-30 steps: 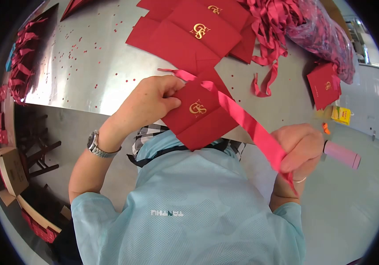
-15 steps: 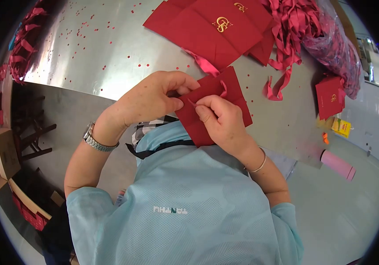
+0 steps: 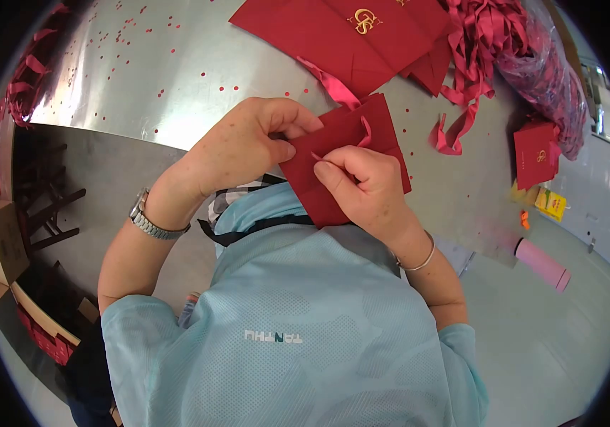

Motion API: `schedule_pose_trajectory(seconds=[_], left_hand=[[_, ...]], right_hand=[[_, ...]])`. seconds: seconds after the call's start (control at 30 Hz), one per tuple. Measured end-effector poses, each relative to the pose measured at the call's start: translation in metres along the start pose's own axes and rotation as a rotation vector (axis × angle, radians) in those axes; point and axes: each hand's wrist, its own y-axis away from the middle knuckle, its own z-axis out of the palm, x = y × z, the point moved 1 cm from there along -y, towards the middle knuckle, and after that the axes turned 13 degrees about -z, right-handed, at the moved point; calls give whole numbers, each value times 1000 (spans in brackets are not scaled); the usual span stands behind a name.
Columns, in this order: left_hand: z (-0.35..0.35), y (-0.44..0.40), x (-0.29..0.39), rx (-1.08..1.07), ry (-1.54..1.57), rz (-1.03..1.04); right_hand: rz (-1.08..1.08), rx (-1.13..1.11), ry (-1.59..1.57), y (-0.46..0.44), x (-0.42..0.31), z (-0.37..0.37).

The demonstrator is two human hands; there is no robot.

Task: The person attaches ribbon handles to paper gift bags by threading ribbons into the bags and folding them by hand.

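A small red paper bag (image 3: 351, 132) is held at the table's near edge, over my lap. My left hand (image 3: 251, 146) grips its left edge, thumb on the near face and fingers behind. My right hand (image 3: 369, 186) is closed in a pinch over the bag's face, on a pink ribbon (image 3: 317, 156) whose short end shows beside the thumb. A loop of that ribbon stands up from the bag to the right. Beyond the bag, another pink ribbon (image 3: 330, 82) trails toward a stack of red paper bags (image 3: 333, 35) with gold lettering.
A heap of pink ribbons (image 3: 472, 43) and a clear plastic bag (image 3: 543, 71) lie at the upper right. Further right are a finished-looking red bag (image 3: 535, 155), a yellow packet (image 3: 550, 204) and a pink bottle (image 3: 542, 263). Red paper dots (image 3: 160, 93) dot the metal table (image 3: 198, 43).
The view has shifted slightly. My right hand has moved a little right and up relative to the bag, the ribbon still in its pinch. My left hand keeps its grip on the bag's edge.
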Motion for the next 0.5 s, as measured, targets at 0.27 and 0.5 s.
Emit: schedule_pose_trajectory(seconds=[0.27, 0.5], left_hand=[[-5, 0, -1, 24, -46, 43], [-6, 1, 9, 78, -243, 119]], right_hand=[[10, 29, 130, -4, -1, 8], [38, -9, 269, -15, -9, 11]])
